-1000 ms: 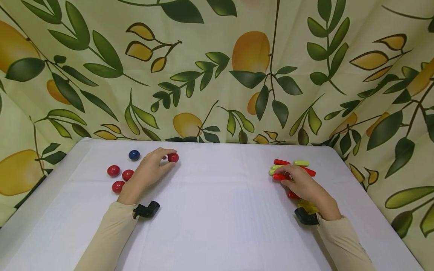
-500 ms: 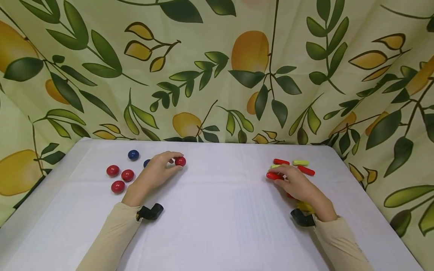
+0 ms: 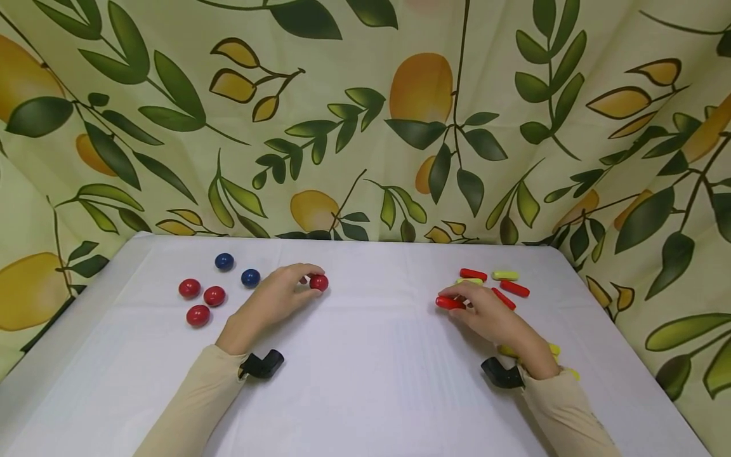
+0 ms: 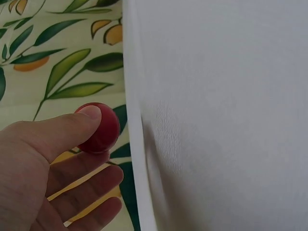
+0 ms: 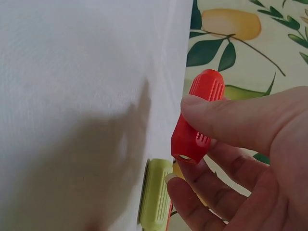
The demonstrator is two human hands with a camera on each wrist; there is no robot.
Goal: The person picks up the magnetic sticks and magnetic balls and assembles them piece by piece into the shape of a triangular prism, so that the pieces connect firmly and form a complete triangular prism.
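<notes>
Head view: left hand (image 3: 278, 298) pinches red ball (image 3: 318, 282), right hand (image 3: 485, 312) pinches red peg (image 3: 450, 303), both above the white counter (image 3: 365, 381).

Balls (image 3: 214, 296) at table (image 3: 365, 393) left; sticks (image 3: 505, 275) at right; patterned cloth (image 3: 365, 120) behind table.

White table (image 3: 365, 381); lemon-leaf backdrop (image 3: 365, 127); three red balls (image 3: 201, 299), two blue balls (image 3: 237, 270) left.
</notes>
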